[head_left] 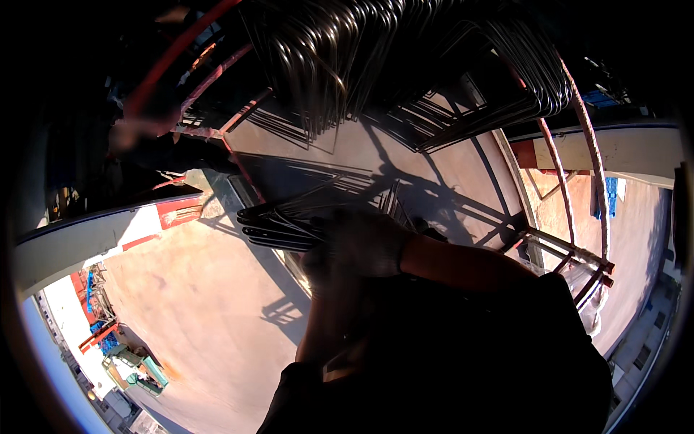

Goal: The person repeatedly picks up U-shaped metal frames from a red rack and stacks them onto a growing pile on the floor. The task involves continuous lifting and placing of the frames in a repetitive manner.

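Apparently both hands [316,265] [370,246] grip metal rods [278,233] (round-ended).

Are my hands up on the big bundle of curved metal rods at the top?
No, the left hand and right hand are lower down, at a smaller dark bundle.

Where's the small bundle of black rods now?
The bundle is near the head view's centre, just left of the right hand, below the larger rod stack.

hands [372,244]: blurred, grip unclear | dark rods [275,233]: partly hidden behind hands | shiny bent rods [340,43]: cut off by upper edge
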A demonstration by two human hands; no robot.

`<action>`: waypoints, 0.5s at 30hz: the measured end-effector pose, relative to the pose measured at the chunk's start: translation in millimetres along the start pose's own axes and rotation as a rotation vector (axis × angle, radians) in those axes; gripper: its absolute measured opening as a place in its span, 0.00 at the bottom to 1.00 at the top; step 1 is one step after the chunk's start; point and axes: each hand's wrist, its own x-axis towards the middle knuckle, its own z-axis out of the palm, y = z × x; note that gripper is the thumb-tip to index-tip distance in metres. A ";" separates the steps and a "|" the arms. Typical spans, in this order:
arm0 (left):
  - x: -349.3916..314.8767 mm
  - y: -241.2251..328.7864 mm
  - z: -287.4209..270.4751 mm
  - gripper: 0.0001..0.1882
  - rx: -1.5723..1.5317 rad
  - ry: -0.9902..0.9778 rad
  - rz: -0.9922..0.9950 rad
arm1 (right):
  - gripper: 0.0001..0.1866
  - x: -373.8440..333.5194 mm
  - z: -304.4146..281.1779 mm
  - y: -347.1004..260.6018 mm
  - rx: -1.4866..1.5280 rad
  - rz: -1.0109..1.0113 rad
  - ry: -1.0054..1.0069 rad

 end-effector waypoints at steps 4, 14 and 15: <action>-16.2 -27.7 34.9 0.26 0.141 -0.098 -0.060 | 0.49 -56.6 0.4 12.3 0.177 -0.030 0.133; 17.0 -137.5 106.6 0.24 0.185 -0.119 -0.169 | 0.46 -232.5 -30.1 116.0 0.593 0.012 0.396; 22.6 -146.2 117.9 0.23 0.165 -0.151 -0.182 | 0.44 -240.3 -34.7 126.8 0.668 0.004 0.379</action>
